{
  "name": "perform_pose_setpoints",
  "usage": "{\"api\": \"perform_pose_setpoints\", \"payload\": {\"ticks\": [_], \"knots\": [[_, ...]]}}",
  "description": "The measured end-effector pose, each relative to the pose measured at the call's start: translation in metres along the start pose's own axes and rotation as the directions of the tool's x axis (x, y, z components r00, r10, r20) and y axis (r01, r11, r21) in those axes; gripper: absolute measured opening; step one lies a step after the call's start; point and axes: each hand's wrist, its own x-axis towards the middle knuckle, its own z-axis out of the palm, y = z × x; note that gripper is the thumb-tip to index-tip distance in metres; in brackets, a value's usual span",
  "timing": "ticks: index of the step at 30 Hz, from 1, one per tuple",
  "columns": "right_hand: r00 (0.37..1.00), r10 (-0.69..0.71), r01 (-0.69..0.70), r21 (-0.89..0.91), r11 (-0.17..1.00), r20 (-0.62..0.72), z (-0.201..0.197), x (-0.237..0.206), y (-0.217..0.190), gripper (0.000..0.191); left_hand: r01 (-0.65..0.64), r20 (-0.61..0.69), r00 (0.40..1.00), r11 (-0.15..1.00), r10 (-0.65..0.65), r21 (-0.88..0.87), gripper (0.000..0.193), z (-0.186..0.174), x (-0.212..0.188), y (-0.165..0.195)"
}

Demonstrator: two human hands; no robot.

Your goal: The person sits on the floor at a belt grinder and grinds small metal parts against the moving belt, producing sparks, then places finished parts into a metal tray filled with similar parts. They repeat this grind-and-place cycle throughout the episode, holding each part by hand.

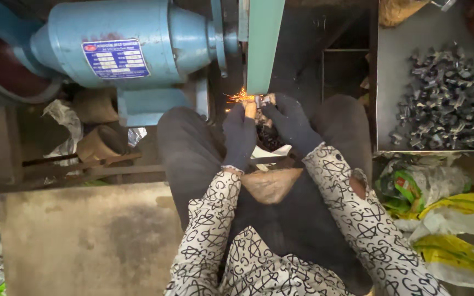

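Observation:
My left hand (239,135) and my right hand (291,123), both in dark gloves, pinch one small metal piece (259,101) between their fingertips. The piece is pressed against the lower end of a green sanding belt (263,44), and orange sparks (239,97) fly off to the left. The belt runs on a blue motor-driven grinder (127,49). I sit with my knees either side of the belt, and a brown cloth (271,184) lies in my lap below the hands.
A grey metal tray (396,82) at the right holds several small dark metal parts (448,104). Green and yellow plastic bags (440,219) lie below it. A worn wooden board (83,235) sits at the lower left, with rags and scrap (91,137) under the motor.

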Motion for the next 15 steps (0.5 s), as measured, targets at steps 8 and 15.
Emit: {"api": "perform_pose_setpoints", "payload": {"ticks": [8, 15], "knots": [[0.936, 0.351, -0.338, 0.216, 0.916, -0.02, 0.001, -0.005, 0.015, 0.023, -0.016, 0.064, 0.998, 0.991, 0.025, -0.136, 0.027, 0.006, 0.0, -0.002], [0.962, 0.245, -0.234, 0.1, 0.967, -0.122, -0.004, 0.004, 0.002, 0.02, -0.27, -0.02, 0.961, 0.948, 0.277, 0.168, 0.022, 0.021, 0.005, -0.02]]}}
